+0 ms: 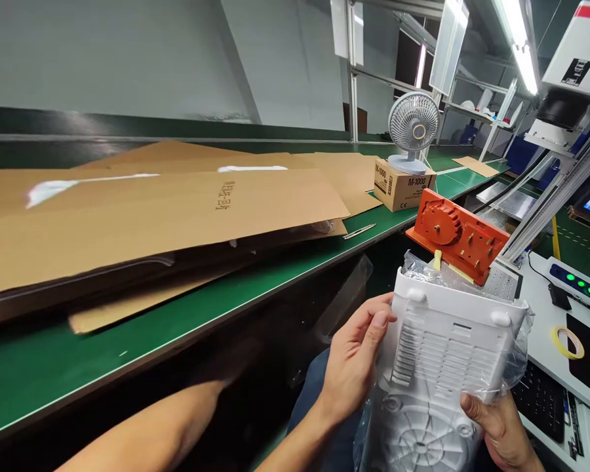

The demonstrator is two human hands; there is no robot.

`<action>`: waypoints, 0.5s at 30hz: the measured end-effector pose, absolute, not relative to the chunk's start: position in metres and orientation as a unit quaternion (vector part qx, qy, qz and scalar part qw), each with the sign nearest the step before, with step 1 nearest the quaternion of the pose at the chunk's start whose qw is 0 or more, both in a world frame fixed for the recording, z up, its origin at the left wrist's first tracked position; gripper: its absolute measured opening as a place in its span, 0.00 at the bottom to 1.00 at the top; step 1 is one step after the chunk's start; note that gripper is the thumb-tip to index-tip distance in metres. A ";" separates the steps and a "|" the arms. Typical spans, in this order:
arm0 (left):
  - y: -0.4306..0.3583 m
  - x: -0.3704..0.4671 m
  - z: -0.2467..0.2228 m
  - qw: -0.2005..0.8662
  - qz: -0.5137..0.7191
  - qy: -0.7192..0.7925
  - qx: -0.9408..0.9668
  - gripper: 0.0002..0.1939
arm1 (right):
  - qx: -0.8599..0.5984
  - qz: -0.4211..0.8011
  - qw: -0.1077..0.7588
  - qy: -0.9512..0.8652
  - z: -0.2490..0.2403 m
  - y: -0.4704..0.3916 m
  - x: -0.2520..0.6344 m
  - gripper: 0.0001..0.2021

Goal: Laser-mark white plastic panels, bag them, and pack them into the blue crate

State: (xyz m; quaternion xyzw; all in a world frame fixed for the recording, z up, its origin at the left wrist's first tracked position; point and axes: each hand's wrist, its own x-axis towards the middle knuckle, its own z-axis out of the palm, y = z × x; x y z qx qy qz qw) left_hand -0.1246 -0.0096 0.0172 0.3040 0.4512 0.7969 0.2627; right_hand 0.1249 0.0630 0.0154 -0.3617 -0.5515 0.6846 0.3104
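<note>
A white plastic housing [452,357] with slotted vents, small round feet and a ribbed circular pattern is tilted in front of me. Clear plastic bag film [518,357] hangs around its sides and bunches along the top edge. My left hand [356,360] pinches the upper left edge with thumb and fingers; whether film lies between them is unclear. Lower right, my right hand [501,426] grips the housing, thumb on its face and fingers hidden behind. Just beyond the housing stands an orange fixture [457,233] with a round gear-like disc and pins.
Cardboard sheets [177,216] lie on the green conveyor [177,347] at left. A small fan [413,124] stands on an M-1000 box [403,187]. At right, a white desk [545,288] holds yellow tape [567,343] and a keyboard [538,401]. Another bare arm [152,429] shows lower left.
</note>
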 end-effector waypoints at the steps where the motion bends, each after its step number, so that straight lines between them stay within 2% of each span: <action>1: -0.009 -0.125 0.020 0.265 0.794 0.453 0.307 0.20 | -0.360 0.685 0.306 -0.554 0.014 0.064 0.125 0.45; 5: -0.010 -0.128 0.032 0.262 0.790 0.455 0.317 0.18 | -0.354 0.683 0.288 -0.570 0.005 0.071 0.133 0.43; 10: -0.007 -0.133 0.028 0.265 0.822 0.447 0.234 0.20 | -0.336 0.670 0.257 -0.611 -0.012 0.091 0.152 0.46; 15: 0.000 -0.133 0.029 0.358 0.851 0.363 0.126 0.28 | -0.361 0.640 0.315 -0.600 0.002 0.095 0.163 0.47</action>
